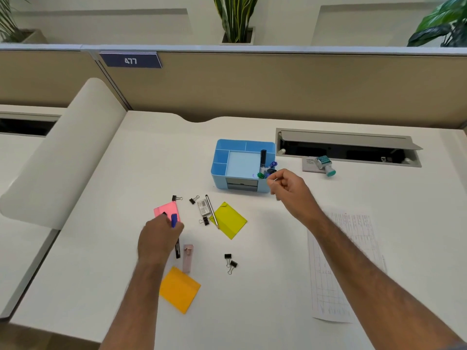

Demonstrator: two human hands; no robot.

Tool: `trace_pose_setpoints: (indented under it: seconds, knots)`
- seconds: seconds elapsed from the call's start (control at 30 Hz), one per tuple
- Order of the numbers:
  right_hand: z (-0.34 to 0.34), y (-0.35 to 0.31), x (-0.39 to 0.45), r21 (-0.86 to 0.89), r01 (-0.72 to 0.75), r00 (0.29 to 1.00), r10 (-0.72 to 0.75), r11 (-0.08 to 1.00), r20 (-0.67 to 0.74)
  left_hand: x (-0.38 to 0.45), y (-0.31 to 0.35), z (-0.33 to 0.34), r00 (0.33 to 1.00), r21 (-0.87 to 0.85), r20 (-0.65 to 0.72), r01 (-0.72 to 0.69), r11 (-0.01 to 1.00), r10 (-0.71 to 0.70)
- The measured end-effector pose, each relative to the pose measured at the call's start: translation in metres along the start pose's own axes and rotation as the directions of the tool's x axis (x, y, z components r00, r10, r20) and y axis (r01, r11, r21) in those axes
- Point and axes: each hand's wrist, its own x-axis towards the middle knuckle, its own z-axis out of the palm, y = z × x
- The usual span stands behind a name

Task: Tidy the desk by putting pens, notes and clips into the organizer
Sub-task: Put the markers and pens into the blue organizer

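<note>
The left hand (158, 238) grips a blue-capped black marker (176, 232) over the pink sticky note (166, 210). The right hand (288, 188) — fingers loosely curled, apparently empty — hovers beside the blue plastic organizer (243, 164) farther right. Risk: the crowded pen slot could deflect that marker, or tip pens out.

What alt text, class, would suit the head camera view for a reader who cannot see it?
A person's left hand grips a blue-capped pen over a pink note, while the right hand hovers beside a blue organizer holding pens. Binder clips and yellow and orange notes lie scattered.
</note>
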Motion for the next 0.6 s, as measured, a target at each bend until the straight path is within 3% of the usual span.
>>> trace_pose_setpoints:
  seconds: [0.1,0.27,0.4,0.6]
  knots:
    - [0.01,-0.007,-0.007,0.019,0.013,0.985,-0.016,1.0,0.17,-0.006,0.04,-0.023,0.988,-0.141,-0.057,-0.147,0.979,0.14]
    - [0.036,-0.018,-0.012,-0.079,0.036,0.922,-0.002,0.996,0.386,-0.023,0.11,-0.041,0.932,-0.482,-0.083,-0.347,0.804,0.352]
    - [0.043,-0.023,-0.014,-0.05,0.056,0.936,-0.035,0.997,0.35,-0.04,0.142,-0.038,0.882,-0.548,-0.12,-0.442,0.711,0.456]
    - [0.023,-0.027,-0.008,-0.062,0.083,0.969,-0.066,0.995,0.237,-0.044,0.144,-0.027,0.881,-0.583,-0.109,-0.431,0.688,0.46]
